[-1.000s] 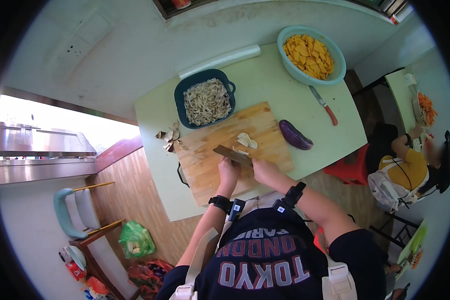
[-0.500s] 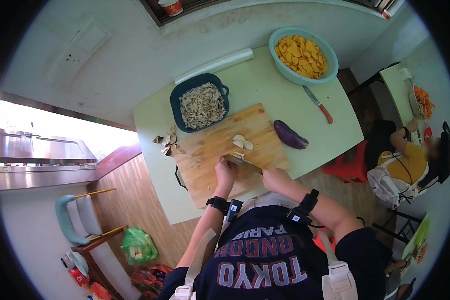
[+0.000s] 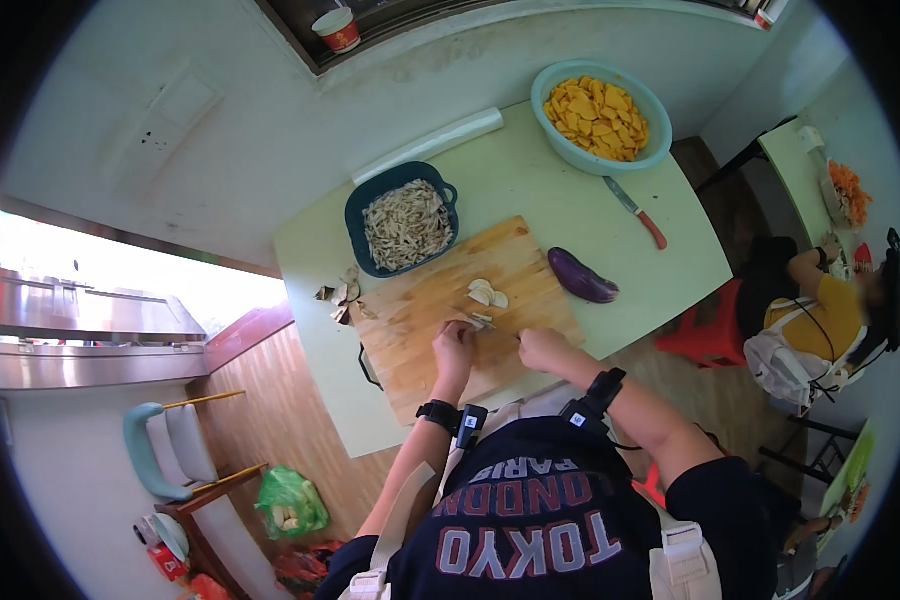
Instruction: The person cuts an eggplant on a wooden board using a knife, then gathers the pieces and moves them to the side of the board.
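While the right hand [image 3: 543, 349] is closed around the handle of a knife [image 3: 492, 324], its blade lies low over the wooden cutting board [image 3: 440, 290] between both hands. The left hand [image 3: 454, 343] rests curled on the board just beside the blade — whether it pins a piece I cannot tell. Pale slices [image 3: 487, 293] lie just beyond the blade. Farther out sit a dark blue dish of shreds [image 3: 404, 223] and — off to the right — an eggplant [image 3: 581, 276].

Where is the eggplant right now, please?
In the head view, the eggplant lies on the table just right of the cutting board, below the red-handled knife.
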A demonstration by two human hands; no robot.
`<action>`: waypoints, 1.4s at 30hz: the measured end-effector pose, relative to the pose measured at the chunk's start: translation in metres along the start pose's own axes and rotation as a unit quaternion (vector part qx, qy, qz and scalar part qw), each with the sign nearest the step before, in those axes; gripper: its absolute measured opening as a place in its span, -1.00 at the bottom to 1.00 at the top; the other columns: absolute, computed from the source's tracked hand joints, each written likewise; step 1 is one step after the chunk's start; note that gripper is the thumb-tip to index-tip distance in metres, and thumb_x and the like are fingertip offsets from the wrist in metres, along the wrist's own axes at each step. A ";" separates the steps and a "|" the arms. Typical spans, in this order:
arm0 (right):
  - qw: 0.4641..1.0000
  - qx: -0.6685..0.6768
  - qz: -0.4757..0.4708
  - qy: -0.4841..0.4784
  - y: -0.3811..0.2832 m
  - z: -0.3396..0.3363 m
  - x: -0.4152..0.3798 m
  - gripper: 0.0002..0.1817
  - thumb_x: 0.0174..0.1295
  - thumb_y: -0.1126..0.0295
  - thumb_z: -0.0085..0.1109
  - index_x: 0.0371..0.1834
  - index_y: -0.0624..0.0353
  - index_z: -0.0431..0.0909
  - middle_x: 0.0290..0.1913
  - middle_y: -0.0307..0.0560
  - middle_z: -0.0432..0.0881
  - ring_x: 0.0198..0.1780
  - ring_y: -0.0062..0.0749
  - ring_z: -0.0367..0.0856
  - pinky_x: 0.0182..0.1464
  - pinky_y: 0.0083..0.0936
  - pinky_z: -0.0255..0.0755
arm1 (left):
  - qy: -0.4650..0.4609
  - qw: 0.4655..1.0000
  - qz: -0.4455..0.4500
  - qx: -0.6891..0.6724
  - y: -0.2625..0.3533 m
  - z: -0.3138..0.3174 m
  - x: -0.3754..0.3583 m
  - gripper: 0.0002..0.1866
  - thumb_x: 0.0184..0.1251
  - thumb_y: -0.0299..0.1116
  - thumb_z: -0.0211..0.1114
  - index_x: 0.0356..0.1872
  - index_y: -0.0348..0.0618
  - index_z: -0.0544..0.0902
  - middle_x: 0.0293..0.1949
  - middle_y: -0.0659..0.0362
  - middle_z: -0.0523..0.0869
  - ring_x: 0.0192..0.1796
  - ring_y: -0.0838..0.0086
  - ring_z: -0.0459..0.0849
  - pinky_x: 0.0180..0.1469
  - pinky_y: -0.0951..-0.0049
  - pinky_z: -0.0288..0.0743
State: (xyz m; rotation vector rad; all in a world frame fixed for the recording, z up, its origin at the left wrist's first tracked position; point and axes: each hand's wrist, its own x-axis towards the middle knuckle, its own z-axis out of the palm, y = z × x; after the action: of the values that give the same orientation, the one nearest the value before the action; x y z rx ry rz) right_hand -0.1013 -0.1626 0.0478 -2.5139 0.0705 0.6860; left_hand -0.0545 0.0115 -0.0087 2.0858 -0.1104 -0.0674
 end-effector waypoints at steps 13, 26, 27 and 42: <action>0.998 -0.032 -0.019 -0.052 -0.007 -0.018 -0.036 -0.79 0.03 0.43 -0.05 -0.38 0.32 0.52 -0.47 0.25 0.58 -0.40 0.12 0.59 -0.32 -0.11 0.47 | 0.044 0.998 0.041 0.026 0.000 0.004 -0.002 -0.92 -0.03 -0.60 0.13 -0.47 -0.35 0.55 -0.40 -0.10 0.57 -0.36 0.03 0.55 -0.33 0.28 0.44; 0.999 0.014 0.007 -0.033 0.002 -0.001 -0.001 -0.78 0.04 0.40 -0.05 -0.37 0.31 0.53 -0.47 0.22 0.59 -0.37 0.09 0.60 -0.27 -0.12 0.46 | 0.018 0.999 0.004 0.027 -0.001 0.005 -0.003 -0.93 -0.02 -0.58 0.20 -0.45 -0.33 0.57 -0.42 -0.05 0.58 -0.41 0.13 0.58 -0.36 0.32 0.45; 0.999 0.010 0.009 -0.032 0.000 -0.004 -0.001 -0.78 0.02 0.39 -0.02 -0.41 0.32 0.56 -0.45 0.22 0.60 -0.35 0.07 0.61 -0.27 -0.14 0.48 | 0.014 1.000 0.005 0.016 -0.001 0.004 -0.001 -0.92 -0.01 -0.58 0.20 -0.43 -0.33 0.58 -0.40 -0.05 0.58 -0.39 0.11 0.58 -0.34 0.31 0.45; 0.996 -0.015 0.024 -0.081 -0.016 -0.025 -0.026 -0.81 -0.05 0.47 0.02 -0.41 0.32 0.59 -0.40 0.23 0.61 -0.30 0.03 0.63 -0.27 -0.20 0.51 | -0.002 0.999 -0.007 0.031 0.003 0.002 0.001 -0.86 -0.03 -0.61 0.12 -0.40 -0.29 0.58 -0.34 -0.06 0.60 -0.32 0.02 0.58 -0.32 0.30 0.46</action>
State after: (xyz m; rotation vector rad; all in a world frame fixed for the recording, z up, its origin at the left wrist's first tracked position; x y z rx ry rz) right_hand -0.1093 -0.1638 0.0859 -2.4834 0.0640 0.9139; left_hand -0.0538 0.0085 -0.0067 2.1487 -0.1018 -0.0776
